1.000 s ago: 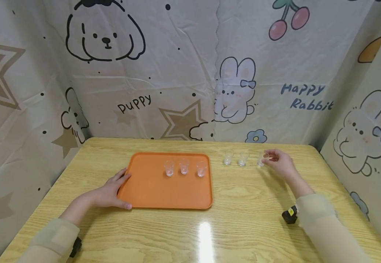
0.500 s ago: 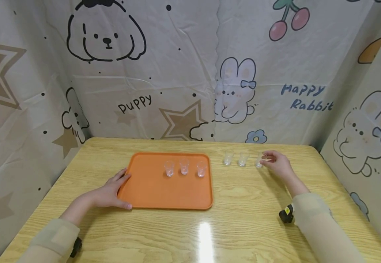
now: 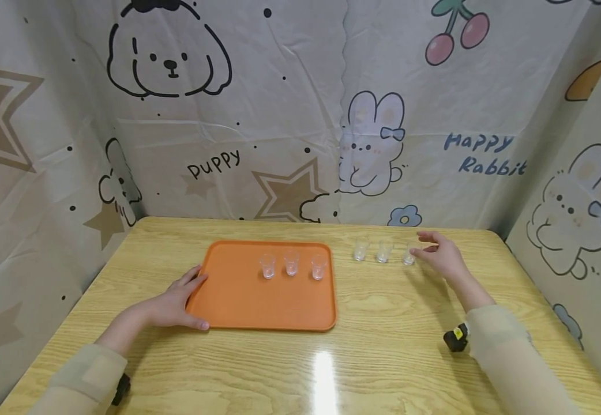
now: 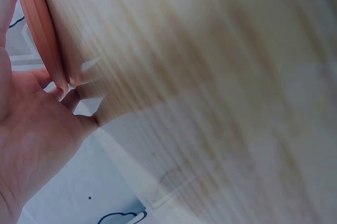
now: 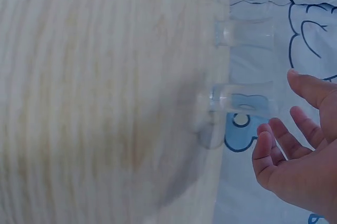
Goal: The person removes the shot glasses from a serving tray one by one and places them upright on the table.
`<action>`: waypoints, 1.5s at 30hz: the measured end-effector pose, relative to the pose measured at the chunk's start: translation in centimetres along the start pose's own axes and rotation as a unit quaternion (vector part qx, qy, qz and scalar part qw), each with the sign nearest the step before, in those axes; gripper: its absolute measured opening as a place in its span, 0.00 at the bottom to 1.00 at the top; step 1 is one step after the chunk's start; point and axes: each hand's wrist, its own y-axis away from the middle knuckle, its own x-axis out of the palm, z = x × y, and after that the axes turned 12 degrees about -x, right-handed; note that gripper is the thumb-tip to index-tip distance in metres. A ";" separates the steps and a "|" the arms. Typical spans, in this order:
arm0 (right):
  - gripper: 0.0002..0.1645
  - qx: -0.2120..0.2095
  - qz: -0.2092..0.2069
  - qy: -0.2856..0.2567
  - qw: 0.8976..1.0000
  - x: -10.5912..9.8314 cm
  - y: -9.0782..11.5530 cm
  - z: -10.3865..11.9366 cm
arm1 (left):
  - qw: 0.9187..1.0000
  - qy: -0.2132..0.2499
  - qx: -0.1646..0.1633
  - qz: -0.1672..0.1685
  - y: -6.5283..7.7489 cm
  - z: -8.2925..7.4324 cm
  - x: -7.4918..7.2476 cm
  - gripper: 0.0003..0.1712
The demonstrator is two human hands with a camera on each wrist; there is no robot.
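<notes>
An orange tray (image 3: 248, 305) lies on the table with three small clear shot glasses standing on it, among them a middle one (image 3: 291, 264). My left hand (image 3: 168, 302) spreads at the tray's left side, fingers touching its left edge and thumb at the near corner. To the right of the tray, three more shot glasses stand upright in a row. Beside the rightmost shot glass (image 3: 408, 255) is my right hand (image 3: 442, 256), thumb and fingers parted. In the right wrist view a gap shows between that shot glass (image 5: 245, 98) and the fingers (image 5: 263, 155).
The wooden table (image 3: 383, 357) runs back to a patterned cloth (image 3: 290, 115) hanging behind and at both sides. Left of the rightmost glass, the other two shot glasses (image 3: 383, 252) stand a little apart.
My right hand has let go of the rightmost shot glass, its fingers parting and drawing back right. That glass had shifted slightly left in my grip. The left hand and tray stay in place.
</notes>
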 end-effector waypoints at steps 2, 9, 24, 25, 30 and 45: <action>0.36 -0.004 -0.001 -0.001 1.000 -0.3 0.0 0.4 | 1.000 0.000 0.001 0.000 0.0 0.0 0.0 0.66; 0.38 -0.031 -0.006 -0.012 0.999 -1.1 0.1 1.8 | 1.000 0.003 0.000 0.003 0.0 -0.1 0.1 0.66; 0.39 -0.049 0.001 -0.052 0.997 -0.9 0.9 6.7 | 1.000 0.005 -0.001 0.003 0.1 0.1 0.1 0.66; 0.38 -0.052 0.001 -0.053 0.997 -0.8 0.9 7.0 | 1.000 0.005 -0.001 0.002 0.1 0.1 0.1 0.66; 0.36 -0.076 0.007 -0.064 0.995 -0.2 1.0 8.5 | 1.000 0.005 0.001 0.001 0.0 0.2 0.1 0.66; 0.32 -0.110 0.017 -0.128 0.985 2.7 1.6 11.9 | 1.000 0.000 0.002 -0.001 0.0 0.2 -0.1 0.66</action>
